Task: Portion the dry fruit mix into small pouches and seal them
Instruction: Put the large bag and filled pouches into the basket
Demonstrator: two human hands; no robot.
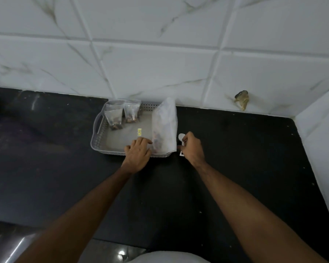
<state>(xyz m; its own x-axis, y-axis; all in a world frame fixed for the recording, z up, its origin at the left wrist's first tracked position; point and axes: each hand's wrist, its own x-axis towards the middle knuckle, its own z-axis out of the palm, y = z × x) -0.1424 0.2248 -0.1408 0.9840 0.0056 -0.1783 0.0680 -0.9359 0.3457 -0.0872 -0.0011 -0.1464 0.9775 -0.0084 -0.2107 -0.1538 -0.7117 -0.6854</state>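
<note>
Surface: your black surface runs back to a white marble-look tiled wall; everything sits near its far edge.
Tray: a grey perforated tray with a handle slot on its left end, right up against the wall.
Pouches: two small clear pouches, each with some dry fruit in the bottom, leaning in the tray's far left corner, side by side.
Bag: the big whitish bag of mix stands along the tray's right side, dark fruit showing through low down.
Label: a little yellow tag lies on the tray floor between the pouches and the bag.
Left hand: your left hand rests on the tray's near rim, fingers fairly straight, tips right at the bag's lower left edge, not gripping anything.
Right hand: your right hand is just right of the tray, fingers curled round a white scoop; its round bowl pokes out above your fingers.
</note>
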